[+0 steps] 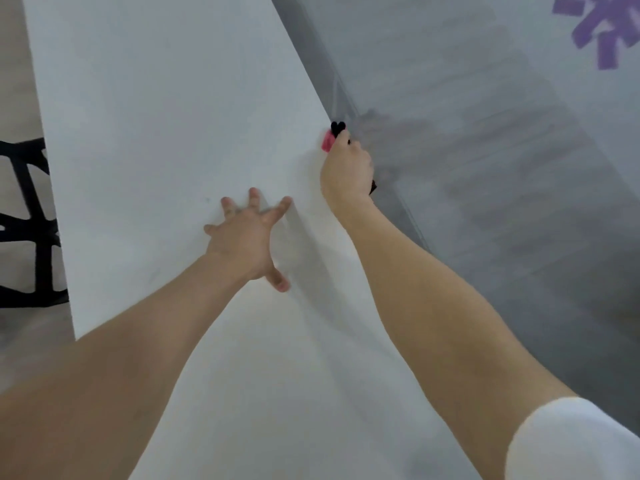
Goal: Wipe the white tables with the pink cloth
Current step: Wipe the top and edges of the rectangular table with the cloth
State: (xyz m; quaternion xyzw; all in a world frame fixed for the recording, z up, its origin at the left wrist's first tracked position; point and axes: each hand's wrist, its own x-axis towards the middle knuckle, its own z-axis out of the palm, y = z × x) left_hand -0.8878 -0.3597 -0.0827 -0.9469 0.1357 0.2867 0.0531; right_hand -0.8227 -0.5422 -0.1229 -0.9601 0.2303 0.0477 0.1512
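Wiping the table's (156, 98) right edge with the cloth (327, 142).
Right hand (346, 168) is clenching the cloth right at the rim; left hand (246, 240) is lying splayed flat on the top, holding nothing. I'm advising even pressure and overlapping strokes along the edge. I'm seeing no containers; the black bit (338, 126) by the cloth is unclear.

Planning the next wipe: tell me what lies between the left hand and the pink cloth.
Only bare white table, in the head view; the right hand grips the pink cloth at its edge.
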